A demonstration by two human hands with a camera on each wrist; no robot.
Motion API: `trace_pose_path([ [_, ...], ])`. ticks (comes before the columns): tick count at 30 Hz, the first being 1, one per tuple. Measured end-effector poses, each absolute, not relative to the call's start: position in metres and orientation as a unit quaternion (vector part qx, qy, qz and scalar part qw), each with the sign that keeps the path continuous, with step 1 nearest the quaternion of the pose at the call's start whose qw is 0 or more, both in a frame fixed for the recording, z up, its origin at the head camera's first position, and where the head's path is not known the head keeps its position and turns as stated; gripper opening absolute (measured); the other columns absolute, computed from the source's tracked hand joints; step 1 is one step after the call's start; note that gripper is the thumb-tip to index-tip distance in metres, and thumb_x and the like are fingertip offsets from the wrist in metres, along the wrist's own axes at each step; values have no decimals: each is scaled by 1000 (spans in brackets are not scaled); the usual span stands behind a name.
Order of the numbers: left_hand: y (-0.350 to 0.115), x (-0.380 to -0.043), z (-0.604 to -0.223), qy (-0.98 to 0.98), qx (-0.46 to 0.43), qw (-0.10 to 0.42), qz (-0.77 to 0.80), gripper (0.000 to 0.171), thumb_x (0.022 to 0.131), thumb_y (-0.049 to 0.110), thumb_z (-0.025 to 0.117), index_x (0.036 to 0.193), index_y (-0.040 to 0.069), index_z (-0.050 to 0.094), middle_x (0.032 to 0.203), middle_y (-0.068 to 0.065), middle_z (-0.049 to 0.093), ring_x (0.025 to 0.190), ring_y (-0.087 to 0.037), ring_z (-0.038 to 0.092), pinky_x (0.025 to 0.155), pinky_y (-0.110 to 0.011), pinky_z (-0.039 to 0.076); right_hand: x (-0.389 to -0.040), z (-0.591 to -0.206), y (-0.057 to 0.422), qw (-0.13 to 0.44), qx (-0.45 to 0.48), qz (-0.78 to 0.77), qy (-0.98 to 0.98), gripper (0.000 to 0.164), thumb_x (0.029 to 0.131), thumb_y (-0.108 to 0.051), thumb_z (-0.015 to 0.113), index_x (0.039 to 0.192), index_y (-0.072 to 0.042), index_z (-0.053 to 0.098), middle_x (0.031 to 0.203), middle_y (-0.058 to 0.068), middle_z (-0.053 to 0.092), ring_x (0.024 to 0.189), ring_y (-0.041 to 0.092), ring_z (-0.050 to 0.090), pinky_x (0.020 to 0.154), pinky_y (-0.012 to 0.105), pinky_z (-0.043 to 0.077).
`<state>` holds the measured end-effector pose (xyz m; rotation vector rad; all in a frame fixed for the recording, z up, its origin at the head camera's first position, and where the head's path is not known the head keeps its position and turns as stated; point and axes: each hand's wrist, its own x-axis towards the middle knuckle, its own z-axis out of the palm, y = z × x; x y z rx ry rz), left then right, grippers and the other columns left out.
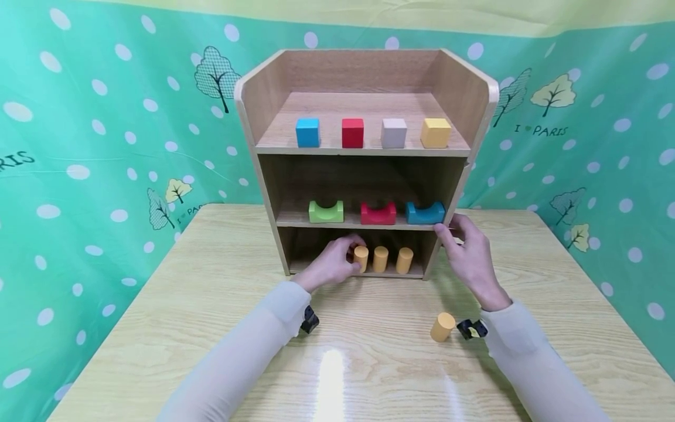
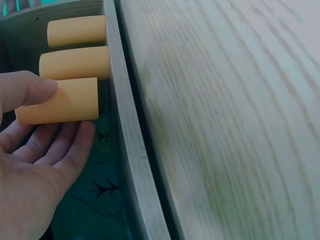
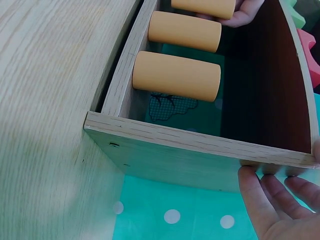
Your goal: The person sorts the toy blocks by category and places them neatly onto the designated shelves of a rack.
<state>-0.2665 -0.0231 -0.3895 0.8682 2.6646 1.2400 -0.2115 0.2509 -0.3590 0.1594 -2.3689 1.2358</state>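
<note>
A small wooden shelf unit [image 1: 350, 151] stands on the table. In its bottom compartment, my left hand [image 1: 333, 261] pinches the leftmost tan wooden cylinder [image 2: 65, 102] between thumb and fingers. Two more upright cylinders, a middle one [image 1: 380, 259] and a right one [image 1: 404, 261], stand beside it near the front edge. My right hand [image 1: 471, 253] holds the unit's right side panel. In the right wrist view its fingertips [image 3: 248, 175] press the panel's outer face, while the head view has the thumb at the front edge.
Another cylinder [image 1: 442, 327] stands on the table near my right wrist. Blue [image 1: 308, 132], red [image 1: 353, 133], grey [image 1: 394, 133] and yellow [image 1: 435, 133] cubes line the top shelf. Green [image 1: 326, 213], red [image 1: 377, 215] and blue [image 1: 425, 214] notched blocks sit on the middle shelf.
</note>
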Motion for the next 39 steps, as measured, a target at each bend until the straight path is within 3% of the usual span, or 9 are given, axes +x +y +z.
trace_pose_path([
  [39,-27,-274,-401,879,253,53,400,40,79,0,64,117,8,56,102,-4,64,95,-18,60,82,-31,49,-213,-360,252,231,52,448,-862,55,95,-45,51,132,-5,50,120,15,58,108,31,57,84,52,50],
])
